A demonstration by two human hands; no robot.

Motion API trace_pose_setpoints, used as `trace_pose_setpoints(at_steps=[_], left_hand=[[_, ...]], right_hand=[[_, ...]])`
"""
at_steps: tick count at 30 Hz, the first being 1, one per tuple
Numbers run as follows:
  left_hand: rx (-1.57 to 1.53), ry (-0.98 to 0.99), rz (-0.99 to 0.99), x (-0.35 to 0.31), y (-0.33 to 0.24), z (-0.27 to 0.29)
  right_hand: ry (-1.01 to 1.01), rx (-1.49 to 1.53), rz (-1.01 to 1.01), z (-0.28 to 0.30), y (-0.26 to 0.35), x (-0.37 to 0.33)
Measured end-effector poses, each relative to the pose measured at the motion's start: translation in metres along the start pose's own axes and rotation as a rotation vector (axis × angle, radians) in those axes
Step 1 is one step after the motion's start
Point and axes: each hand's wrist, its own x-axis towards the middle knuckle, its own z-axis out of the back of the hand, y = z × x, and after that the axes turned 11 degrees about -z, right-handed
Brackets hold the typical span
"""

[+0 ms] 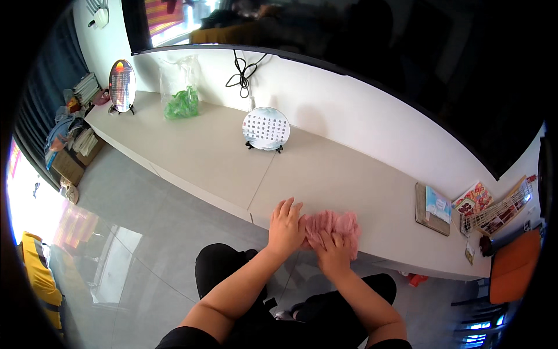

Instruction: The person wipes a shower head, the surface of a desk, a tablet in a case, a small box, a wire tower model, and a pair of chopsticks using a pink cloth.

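Note:
A crumpled pink cloth (343,224) lies bunched at the front edge of a long, light beige cabinet top (215,151). My right hand (334,253) rests on the near side of the cloth, with its fingers pressed into the folds and gripping it. Just to the left, my left hand (285,228) lies with its fingers stretched out over the cabinet's edge. Its thumb side touches the cloth or lies right against it; the exact contact is hidden.
Behind stand a round plate (266,129) on a black stand, a clear bag (181,96) with green contents, and an oval plaque (122,86). A book (432,209) and a wire basket (494,209) sit at right. A dark television (349,41) hangs above.

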Motion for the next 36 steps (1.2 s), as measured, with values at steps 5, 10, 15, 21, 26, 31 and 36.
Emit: trace_pose_setpoints(at_steps=[5, 10, 15, 21, 26, 31, 36], left_hand=[[-0.020, 0.078, -0.002, -0.001, -0.001, -0.008], [0.004, 0.131, -0.069, -0.006, -0.013, -0.014], [0.013, 0.191, -0.081, -0.009, -0.023, -0.015], [-0.182, 0.010, -0.007, -0.004, -0.028, -0.015], [-0.409, 0.092, 0.125, 0.007, -0.048, 0.009], [-0.358, 0.045, -0.009, 0.005, -0.058, -0.008], [-0.332, 0.051, -0.036, 0.006, -0.064, -0.008]], right_hand=[[-0.039, 0.122, -0.121, 0.023, -0.046, -0.024], [-0.181, -0.190, -0.436, 0.043, -0.129, -0.028], [-0.199, -0.240, -0.522, 0.032, -0.111, -0.034], [0.227, 0.805, -0.509, 0.049, -0.020, -0.008], [0.234, 1.561, -0.886, 0.065, -0.094, 0.046], [-0.029, 0.179, -0.312, 0.004, -0.116, 0.033], [0.054, 0.039, -0.305, 0.008, -0.057, 0.028]])
